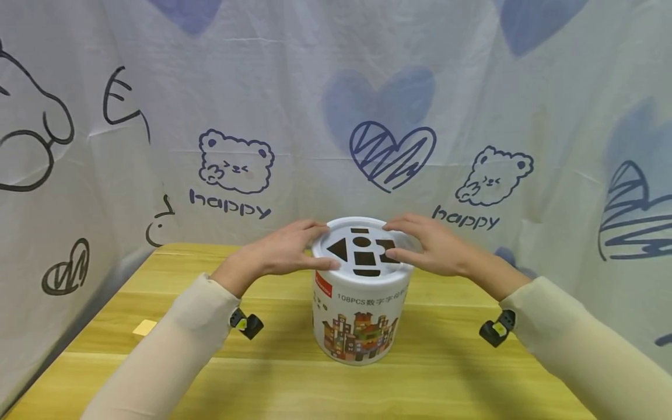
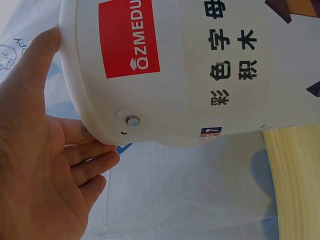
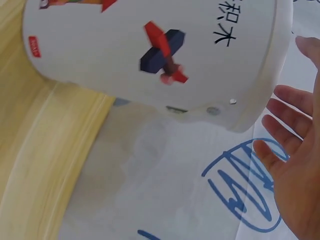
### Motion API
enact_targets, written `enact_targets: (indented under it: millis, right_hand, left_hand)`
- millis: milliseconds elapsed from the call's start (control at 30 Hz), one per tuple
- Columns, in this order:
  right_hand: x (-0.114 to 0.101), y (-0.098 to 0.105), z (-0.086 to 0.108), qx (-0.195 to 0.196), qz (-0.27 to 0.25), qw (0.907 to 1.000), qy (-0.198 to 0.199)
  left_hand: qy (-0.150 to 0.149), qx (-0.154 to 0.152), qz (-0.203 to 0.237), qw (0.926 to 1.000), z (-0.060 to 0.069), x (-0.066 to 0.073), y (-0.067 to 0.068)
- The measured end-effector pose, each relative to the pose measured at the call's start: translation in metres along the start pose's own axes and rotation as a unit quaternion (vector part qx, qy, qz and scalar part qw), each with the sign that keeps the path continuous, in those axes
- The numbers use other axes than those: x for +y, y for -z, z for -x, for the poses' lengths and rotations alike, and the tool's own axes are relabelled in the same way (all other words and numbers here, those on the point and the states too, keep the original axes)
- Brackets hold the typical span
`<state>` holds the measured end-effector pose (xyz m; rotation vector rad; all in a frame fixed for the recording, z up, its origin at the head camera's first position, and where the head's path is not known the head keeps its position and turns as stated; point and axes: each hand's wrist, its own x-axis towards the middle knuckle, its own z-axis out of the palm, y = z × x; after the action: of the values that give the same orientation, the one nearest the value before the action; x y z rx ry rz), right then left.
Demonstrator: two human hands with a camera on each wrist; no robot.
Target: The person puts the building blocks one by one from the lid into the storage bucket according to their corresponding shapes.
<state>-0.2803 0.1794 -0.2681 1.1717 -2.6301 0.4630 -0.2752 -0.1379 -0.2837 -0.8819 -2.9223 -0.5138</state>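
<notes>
Left hand and right hand, fingers loosely spread, flank the lid of the toy-block bucket, upright on the surface; probably stiff and slippery, best held at both sides.

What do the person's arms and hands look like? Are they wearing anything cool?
Both arms have long, plain, cream sleeves. By each wrist there's a small black gadget with a yellow-green spot. The left hand and right hand are bare: no gloves, and no rings showing.
</notes>
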Motion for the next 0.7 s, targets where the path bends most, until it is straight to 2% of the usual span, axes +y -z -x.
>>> enact_targets:
  millis: [267, 433, 700]
  right_hand:
    - [0.004, -0.002, 0.019, 0.001, 0.039, 0.9992, 0.000]
    - [0.004, -0.005, 0.026, -0.008, 0.048, 0.9982, -0.036]
    - [0.001, -0.007, 0.032, -0.018, 0.047, 0.9950, -0.086]
  left_hand:
    - [0.003, -0.001, 0.003, 1.0000, 0.001, 0.001, 0.000]
    - [-0.008, 0.000, 0.002, 1.0000, 0.001, 0.002, 0.001]
    - [-0.009, -0.005, -0.003, 0.9999, 0.000, 0.002, 0.002]
